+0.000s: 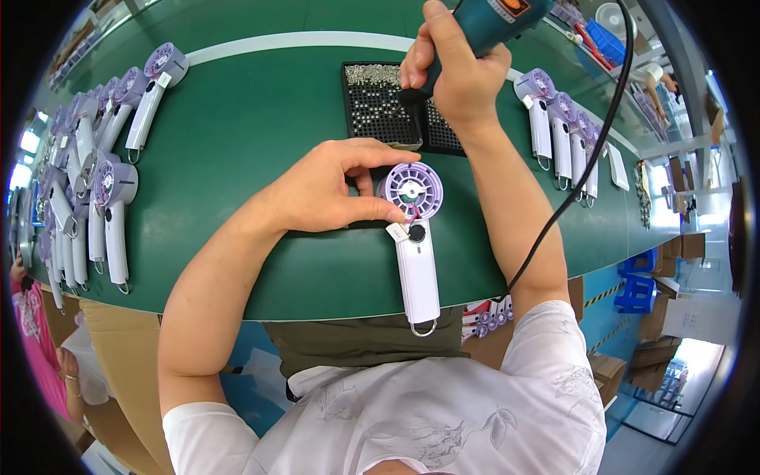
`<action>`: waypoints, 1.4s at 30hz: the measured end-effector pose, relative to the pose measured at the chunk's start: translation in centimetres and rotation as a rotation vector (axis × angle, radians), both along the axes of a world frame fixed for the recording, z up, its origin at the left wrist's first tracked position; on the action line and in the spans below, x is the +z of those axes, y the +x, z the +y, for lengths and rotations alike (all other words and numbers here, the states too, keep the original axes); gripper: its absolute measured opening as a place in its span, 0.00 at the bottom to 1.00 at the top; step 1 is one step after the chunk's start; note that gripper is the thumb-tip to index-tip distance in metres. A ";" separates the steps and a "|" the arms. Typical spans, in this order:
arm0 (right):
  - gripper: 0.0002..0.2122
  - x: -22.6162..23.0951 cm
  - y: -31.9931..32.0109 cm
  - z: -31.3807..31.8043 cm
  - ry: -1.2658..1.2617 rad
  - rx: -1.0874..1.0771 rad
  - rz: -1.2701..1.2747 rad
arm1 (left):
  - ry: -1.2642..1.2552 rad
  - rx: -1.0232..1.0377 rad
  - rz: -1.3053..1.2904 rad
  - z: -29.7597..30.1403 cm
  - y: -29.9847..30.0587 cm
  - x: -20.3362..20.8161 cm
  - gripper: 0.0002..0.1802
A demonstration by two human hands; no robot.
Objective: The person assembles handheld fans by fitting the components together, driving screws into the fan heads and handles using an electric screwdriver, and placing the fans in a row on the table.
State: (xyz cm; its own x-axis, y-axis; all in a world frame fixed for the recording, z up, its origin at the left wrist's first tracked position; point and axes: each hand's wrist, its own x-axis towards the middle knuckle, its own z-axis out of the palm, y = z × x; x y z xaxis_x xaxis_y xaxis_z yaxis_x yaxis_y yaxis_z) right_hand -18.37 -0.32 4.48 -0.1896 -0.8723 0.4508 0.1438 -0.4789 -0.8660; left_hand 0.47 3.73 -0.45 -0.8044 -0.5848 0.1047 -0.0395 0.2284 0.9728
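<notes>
A handheld fan (418, 273) with a white handle and a round lilac head lies near the table's front edge, its metal loop hanging past the edge. Its head is uncovered, with red wires and a small white tag below it. My left hand (317, 190) grips the fan head's left side between thumb and fingers. Farther up and to the right, my right hand (467, 83) is wrapped round a teal electric screwdriver (499, 24). The screwdriver's dark nose points down-left over the black screw tray (346, 107); its tip cannot be made out.
Small silvery screws (372, 75) fill part of the tray, and a second black tray (443, 136) adjoins it. Several fans (115, 237) stand crowded at left; others (541, 127) line the right. The screwdriver's black cable (582, 178) crosses my right arm. A person in pink (39, 332) is at far left.
</notes>
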 end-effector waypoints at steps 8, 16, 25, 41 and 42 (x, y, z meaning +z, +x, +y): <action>0.10 3.5 -0.4 2.4 -0.059 -0.036 -0.174 | -0.029 0.011 0.010 -0.1 0.0 -0.5 0.36; 0.20 6.2 -4.9 8.6 -0.151 0.304 -0.010 | -0.020 0.010 -0.026 0.0 -0.1 -0.1 0.35; 0.16 4.2 -3.9 10.1 -0.099 0.252 0.044 | 0.000 0.009 -0.015 0.0 -0.2 -0.1 0.35; 0.05 2.4 -1.6 10.6 -0.064 0.190 0.220 | 0.028 0.039 -0.085 0.1 0.2 0.5 0.34; 0.05 2.4 -1.5 10.6 -0.082 0.182 0.209 | 0.038 0.032 -0.103 0.0 0.1 0.6 0.34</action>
State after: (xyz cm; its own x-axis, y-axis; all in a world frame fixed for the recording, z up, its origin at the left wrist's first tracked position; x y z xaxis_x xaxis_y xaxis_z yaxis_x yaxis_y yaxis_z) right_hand -19.91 10.26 6.83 0.0711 -0.8422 0.5344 0.0565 -0.5315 -0.8452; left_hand 0.56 3.74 0.14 -0.7904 -0.6126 -0.0005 -0.1465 0.1882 0.9711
